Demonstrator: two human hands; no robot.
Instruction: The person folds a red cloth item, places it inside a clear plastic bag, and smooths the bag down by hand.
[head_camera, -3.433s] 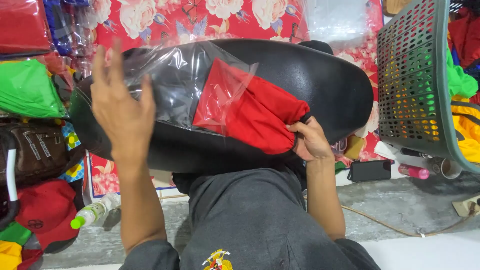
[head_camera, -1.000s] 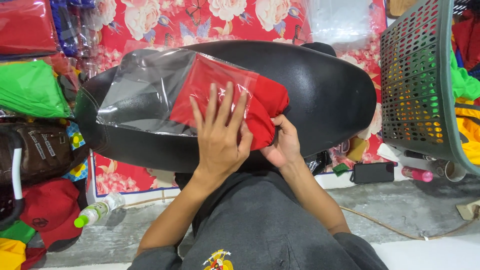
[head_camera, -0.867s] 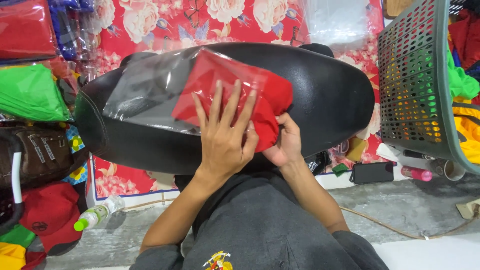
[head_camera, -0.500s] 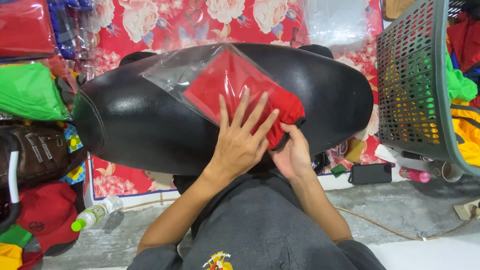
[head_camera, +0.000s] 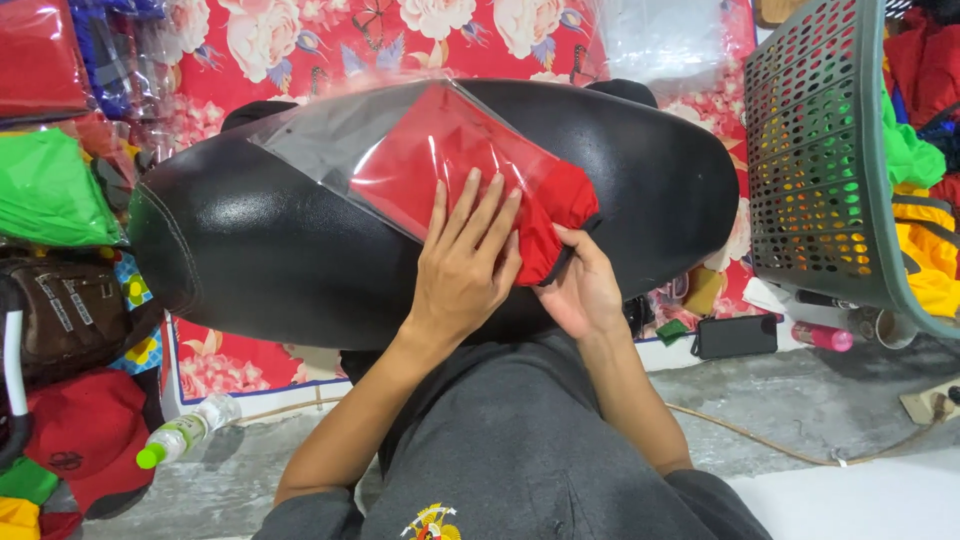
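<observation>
A folded red garment (head_camera: 450, 160) lies partly inside a clear plastic bag (head_camera: 330, 135) on a black padded seat (head_camera: 230, 240). My left hand (head_camera: 465, 255) rests flat with spread fingers on the bag over the garment's near part. My right hand (head_camera: 580, 285) grips the red garment's protruding end at the bag's mouth, fingers curled under the cloth. The far end of the bag is empty and lies flat on the seat.
A green mesh basket (head_camera: 820, 170) with coloured clothes stands at the right. Packed garments in red and green bags (head_camera: 45, 185) pile at the left. A plastic bottle (head_camera: 185, 435), a black phone (head_camera: 735, 335) and a cable lie on the concrete floor. Floral cloth hangs behind.
The bag with the red garment has turned and slid left on the seat. My left hand moved from the bag's far left end onto the garment and now presses it.
</observation>
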